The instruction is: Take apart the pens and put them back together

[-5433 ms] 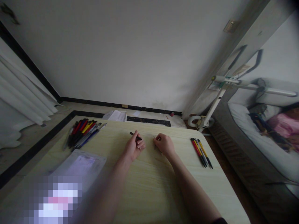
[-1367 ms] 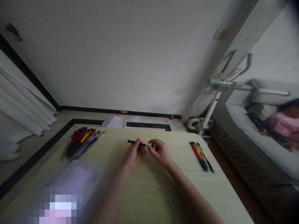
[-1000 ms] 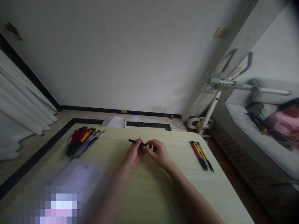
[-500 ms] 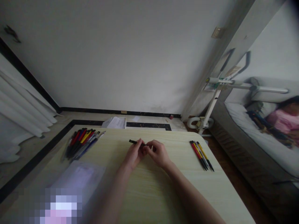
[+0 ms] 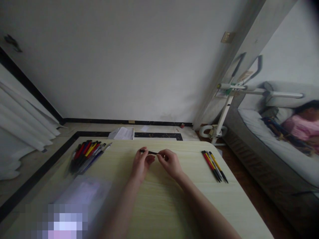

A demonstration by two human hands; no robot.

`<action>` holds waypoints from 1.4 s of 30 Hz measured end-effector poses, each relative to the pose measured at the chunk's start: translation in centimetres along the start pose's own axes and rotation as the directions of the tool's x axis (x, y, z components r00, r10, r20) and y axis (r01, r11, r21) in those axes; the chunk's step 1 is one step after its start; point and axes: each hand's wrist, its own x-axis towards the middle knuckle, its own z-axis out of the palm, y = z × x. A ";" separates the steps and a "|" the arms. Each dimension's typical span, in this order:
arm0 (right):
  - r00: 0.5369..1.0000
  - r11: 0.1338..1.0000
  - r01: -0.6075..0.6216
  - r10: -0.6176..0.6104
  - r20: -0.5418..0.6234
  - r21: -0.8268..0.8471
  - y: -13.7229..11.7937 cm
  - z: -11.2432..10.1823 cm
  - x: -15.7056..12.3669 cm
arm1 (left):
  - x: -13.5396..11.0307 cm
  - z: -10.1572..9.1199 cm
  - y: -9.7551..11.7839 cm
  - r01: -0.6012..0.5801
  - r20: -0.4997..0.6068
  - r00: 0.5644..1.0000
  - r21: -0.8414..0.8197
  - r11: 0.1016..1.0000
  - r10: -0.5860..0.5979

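Note:
Between my two hands is a dark pen (image 5: 151,152), held nearly level above the far middle of the table (image 5: 159,205). My left hand (image 5: 141,163) grips its left end between thumb and fingers. The fingertips of my right hand (image 5: 170,162) pinch the other end. On the table's left side lies a bunch of pens (image 5: 87,154) in red, yellow, blue, black and clear. Several pens (image 5: 214,166), red, yellow and grey with dark ends, rest side by side at the right.
A clear plastic bag (image 5: 82,191) lies at the front left, partly under a pixelated patch. Past the far edge stands a white box (image 5: 122,133) with papers. White exercise equipment (image 5: 225,113) and a grey sofa (image 5: 264,146) with a person in pink are to the right.
My left hand has slid toward the left end of the pen, baring more of its middle. My right hand keeps its pinch. The view has shifted slightly.

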 end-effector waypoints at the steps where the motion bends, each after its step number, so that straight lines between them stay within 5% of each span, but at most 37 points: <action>1: 1.000 1.000 -0.001 0.001 -0.002 0.000 0.0 0.0 0.0 | 0.0 0.0 0.0 -0.022 -0.006 1.000 0.015 1.000 0.022; 31: 0.997 0.991 0.066 -0.062 0.035 -0.118 0.7 -0.2 -0.3 | 0.3 -0.5 -0.4 -0.286 -0.136 0.938 0.214 0.934 0.319; 42: 0.997 0.984 0.079 -0.075 0.030 -0.162 0.5 -0.4 -0.4 | 0.3 -0.3 -0.6 -0.300 -0.125 0.926 0.324 0.897 0.355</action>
